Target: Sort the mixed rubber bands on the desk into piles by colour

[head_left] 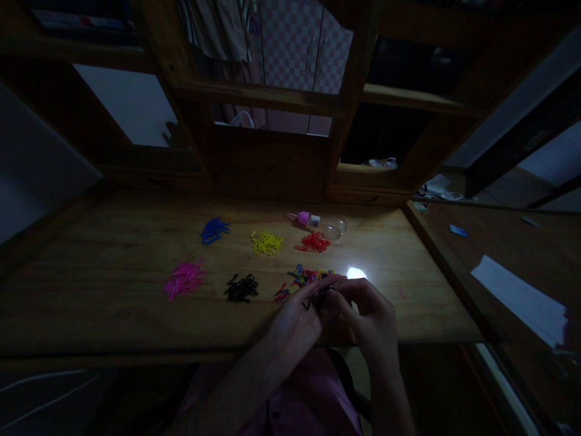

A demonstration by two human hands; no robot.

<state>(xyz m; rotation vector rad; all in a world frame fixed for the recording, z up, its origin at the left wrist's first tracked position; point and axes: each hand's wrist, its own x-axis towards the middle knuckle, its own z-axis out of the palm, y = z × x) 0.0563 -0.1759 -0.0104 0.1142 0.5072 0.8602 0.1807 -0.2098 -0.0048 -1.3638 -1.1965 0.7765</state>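
Observation:
My left hand is turned palm up and cupped, holding several small black paper clips. Over that palm, my right hand has thumb and forefinger pinched together on one of the black clips. Just beyond my fingers lies a mixed heap of coloured clips, partly hidden by my left hand. To the left are a black pile and a pink pile. Farther back sit a blue pile, a yellow pile and a red pile.
A clear bottle with a pink cap lies on its side behind the red pile. The wooden desk backs onto a shelf unit. White paper rests on the surface to the right. A bright light spot shows beside my right hand.

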